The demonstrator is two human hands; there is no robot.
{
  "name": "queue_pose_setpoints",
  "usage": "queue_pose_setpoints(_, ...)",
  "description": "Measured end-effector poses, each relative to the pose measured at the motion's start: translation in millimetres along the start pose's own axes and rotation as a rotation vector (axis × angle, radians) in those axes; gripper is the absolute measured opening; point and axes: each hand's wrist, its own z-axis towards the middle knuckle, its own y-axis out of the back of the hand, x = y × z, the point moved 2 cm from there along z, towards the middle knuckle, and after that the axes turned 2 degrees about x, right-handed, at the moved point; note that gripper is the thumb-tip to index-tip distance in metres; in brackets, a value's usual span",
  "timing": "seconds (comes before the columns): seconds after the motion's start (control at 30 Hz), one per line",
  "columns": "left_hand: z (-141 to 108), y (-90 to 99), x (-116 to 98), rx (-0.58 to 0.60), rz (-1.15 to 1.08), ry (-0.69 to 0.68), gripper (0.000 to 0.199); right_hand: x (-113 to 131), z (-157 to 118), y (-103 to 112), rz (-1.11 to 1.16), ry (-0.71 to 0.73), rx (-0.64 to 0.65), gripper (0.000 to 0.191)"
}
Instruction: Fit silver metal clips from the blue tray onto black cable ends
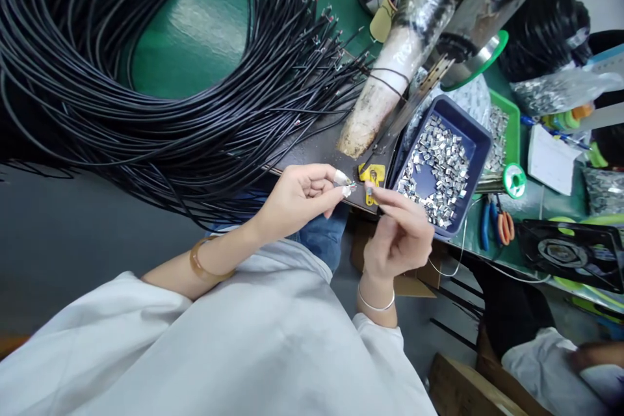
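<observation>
White shirt (273, 338) nearest. Green tabletop (190, 39), grey floor (97, 240) near left. Navy tray (453, 116) right of hands: loose metal connector shells (446, 172). Green tray (511, 127) beyond it, similar parts. Left hand (297, 198) pinching fine wire ends (353, 186), near side of black cable bundle (195, 123). Right hand (402, 231) pinching small metal piece (369, 191), just right of wires.

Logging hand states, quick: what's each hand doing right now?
Left hand: closed, pinching thin wire ends.
Right hand: fingers curled; whether they grip anything cannot be told.
</observation>
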Motion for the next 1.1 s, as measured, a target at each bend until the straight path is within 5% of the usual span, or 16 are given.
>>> queue_pose_setpoints(0.1,4,-1.1,-2,-0.027,0.006,-0.025,0.011,1,-4,-5,-0.016,0.031,0.046,0.022)
queue_pose_setpoints(0.33,8,0.4,-3,-0.067,0.052,0.000,0.011,-10,0,-4,0.049,-0.215,0.022,0.012)
queue_pose_setpoints(0.63,14,-3.7,-2,-0.120,0.039,-0.024,0.008,-13,-2,-7,-0.157,0.013,0.092,0.019)
queue_pose_setpoints(1.1,21,-7.5,-6,-0.215,0.086,-0.096,0.005,-15,7,-12,-0.151,-0.018,0.058,0.022)
